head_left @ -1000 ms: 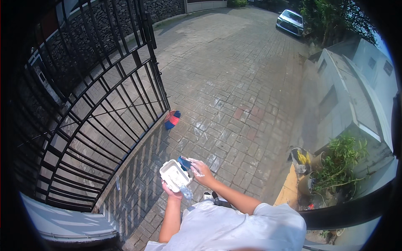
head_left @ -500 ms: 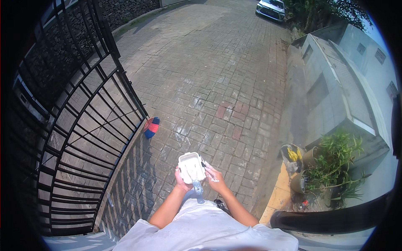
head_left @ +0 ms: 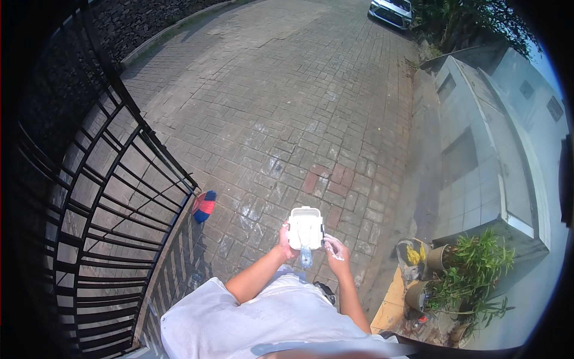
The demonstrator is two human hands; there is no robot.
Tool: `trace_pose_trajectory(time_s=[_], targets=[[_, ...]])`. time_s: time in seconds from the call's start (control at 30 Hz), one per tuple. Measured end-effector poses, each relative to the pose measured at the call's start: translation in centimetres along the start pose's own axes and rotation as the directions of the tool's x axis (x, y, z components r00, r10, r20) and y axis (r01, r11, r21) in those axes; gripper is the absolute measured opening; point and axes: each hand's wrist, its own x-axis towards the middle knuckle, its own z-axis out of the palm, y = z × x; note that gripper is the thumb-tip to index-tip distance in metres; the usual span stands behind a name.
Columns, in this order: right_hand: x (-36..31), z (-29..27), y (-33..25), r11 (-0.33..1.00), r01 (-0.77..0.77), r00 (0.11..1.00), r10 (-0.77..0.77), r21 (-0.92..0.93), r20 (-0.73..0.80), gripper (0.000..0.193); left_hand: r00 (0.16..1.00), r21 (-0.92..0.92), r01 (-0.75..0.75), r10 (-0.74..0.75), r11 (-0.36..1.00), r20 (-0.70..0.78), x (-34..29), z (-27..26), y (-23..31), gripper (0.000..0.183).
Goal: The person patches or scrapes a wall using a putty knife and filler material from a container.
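Note:
A white rectangular tub [head_left: 293, 228] is held in front of my body, its inside white and overexposed. My left hand [head_left: 287, 242] is wrapped round its left side. Over the near rim juts a clear bluish plastic piece [head_left: 306, 258], like a handle or a bottle; its kind is unclear. My right hand [head_left: 336, 248], with white smears on the fingers, is closed beside the tub's right edge. A small dark thing [head_left: 323, 234] shows between those fingertips and the tub, too small to name.
A black metal gate [head_left: 113, 203] stands on the left, with a red-and-blue bundle [head_left: 204, 206] at its end. Brick paving [head_left: 269, 137] stretches ahead toward a parked white car [head_left: 391, 13]. Potted plants [head_left: 460, 272] and a low tiled structure [head_left: 472, 173] line the right.
The tub and both hands have shifted right and slightly up in the picture. The gate and potted plants show the view has turned too. Both hands keep their places on either side.

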Motion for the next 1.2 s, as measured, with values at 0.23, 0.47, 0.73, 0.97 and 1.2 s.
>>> trace_pose_trajectory(time_s=[0.23,0.47,0.73,0.97,1.2], targets=[[10.8,-5.2,-1.0,0.991,-0.089,0.995,0.094,0.1,-0.038,0.024,0.978,-0.055,0.188,-0.181,0.981,0.104,11.2,6.4,5.7,0.068],[24.7,-5.5,1.8,0.966,-0.153,0.964,0.1,0.207,0.247,0.037,0.999,-0.011,-0.021,0.02,1.0,-0.039,19.5,5.1,8.7,0.075],[45.0,-11.5,-3.1,0.997,0.009,0.723,-0.059,0.076,0.689,0.041,0.903,-0.044,-0.43,0.427,0.902,-0.052,31.3,10.4,12.0,0.069],[57.2,-19.8,-2.3,0.986,0.164,0.837,-0.129,-0.019,0.531,0.038,0.912,-0.051,-0.407,0.409,0.912,0.044,45.7,20.4,12.4,0.072],[65.4,-25.7,3.1,0.977,0.085,0.977,-0.044,-0.196,0.208,0.037,0.991,0.121,-0.025,0.04,0.992,-0.127,62.8,18.2,14.3,0.068]])
